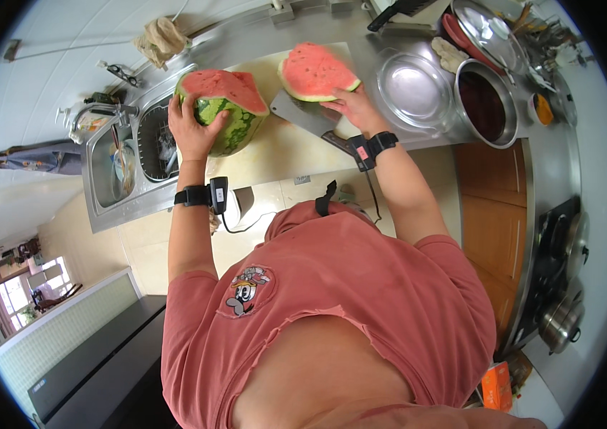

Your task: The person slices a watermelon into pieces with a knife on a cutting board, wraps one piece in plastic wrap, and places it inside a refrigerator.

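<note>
My left hand (194,126) rests with spread fingers on the rind of a large cut piece of watermelon (236,120), whose red flesh faces up and away from me. At its right, my right hand (356,107) grips the edge of a smaller watermelon slice (317,72), its flesh upward. Both pieces are over a pale cutting board (260,158). A cleaver (303,113) lies flat on the board between them, with its dark handle towards my right wrist. The fingertips under the slice are hidden.
A double sink (101,185) with a black drain basket is at the left. Right of the board stand a clear glass bowl (415,91) and a metal pot (486,104) with dark content. Another knife (392,13) lies at the back. Farther right is a black stove (542,268).
</note>
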